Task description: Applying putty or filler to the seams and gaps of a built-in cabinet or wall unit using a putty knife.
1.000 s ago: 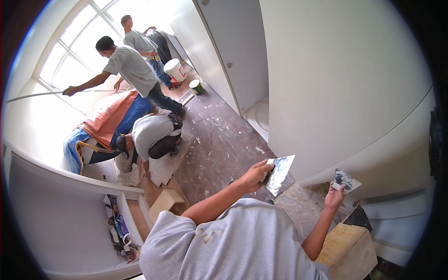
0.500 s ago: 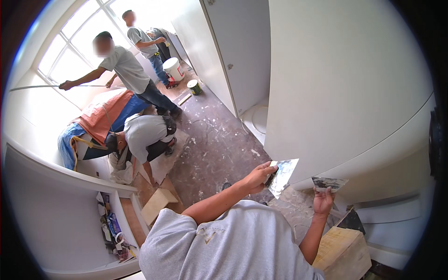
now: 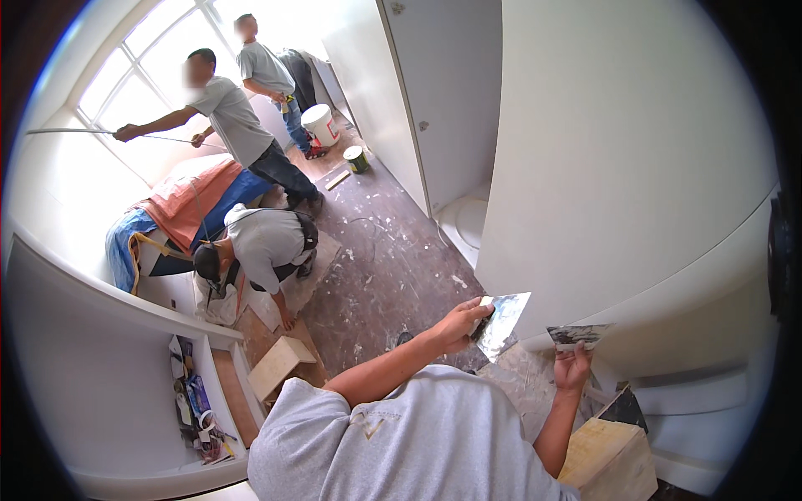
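Observation:
My left hand (image 3: 458,327) grips a putty knife by its dark handle, and the wide metal blade (image 3: 506,322) points right, shiny with some pale smears. My right hand (image 3: 573,367), raised on the right, has its fingers closed on a second flat scraper. That scraper's blade (image 3: 579,335) is streaked with dark and pale patches. A short gap separates the two blades, in front of the large pale cabinet panel (image 3: 635,150). Neither blade touches the panel as far as I can see.
A wooden box (image 3: 610,459) stands by my right forearm; another (image 3: 280,367) lies left. One co-worker (image 3: 271,238) crouches, another (image 3: 234,117) holds a long thin rod, a third (image 3: 266,71) stands behind. A white bucket (image 3: 320,125) and a paint can (image 3: 356,159) sit on the stained floor.
The view has shifted slightly. Both my hands, still holding the scrapers, sit a little lower and further left against the panel. The rod-holding co-worker's rear hand has come up to the rod.

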